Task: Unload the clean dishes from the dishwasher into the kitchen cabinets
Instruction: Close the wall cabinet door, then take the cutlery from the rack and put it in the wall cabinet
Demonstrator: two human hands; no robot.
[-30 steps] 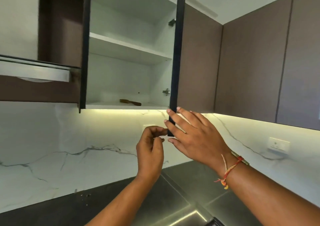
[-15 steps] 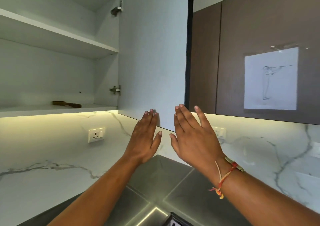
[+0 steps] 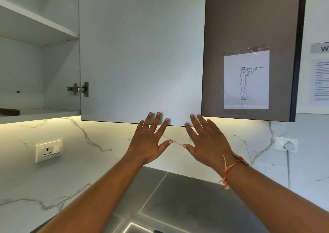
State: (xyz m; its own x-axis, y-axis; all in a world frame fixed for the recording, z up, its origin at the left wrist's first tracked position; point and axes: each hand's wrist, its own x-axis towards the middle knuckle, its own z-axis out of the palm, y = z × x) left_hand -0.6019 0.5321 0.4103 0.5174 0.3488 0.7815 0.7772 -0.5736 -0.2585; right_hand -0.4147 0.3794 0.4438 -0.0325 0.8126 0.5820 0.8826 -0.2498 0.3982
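The cabinet door (image 3: 142, 54) stands wide open, its pale inner face towards the camera, and it hides whatever lies behind it. To its left the cabinet mouth is unblocked. The lower shelf (image 3: 44, 114) is free along its front edge and right end. A dark wooden object (image 3: 8, 111) lies at its far left end. The upper shelf (image 3: 35, 26) limits the headroom above. A metal hinge (image 3: 78, 89) juts into the opening at the right wall. The left hand (image 3: 148, 143) and right hand (image 3: 206, 143) are spread wide, fingertips at the door's bottom edge. Below the door, open air reaches down to the steel desk (image 3: 195, 206), with the marble wall (image 3: 106, 161) behind.
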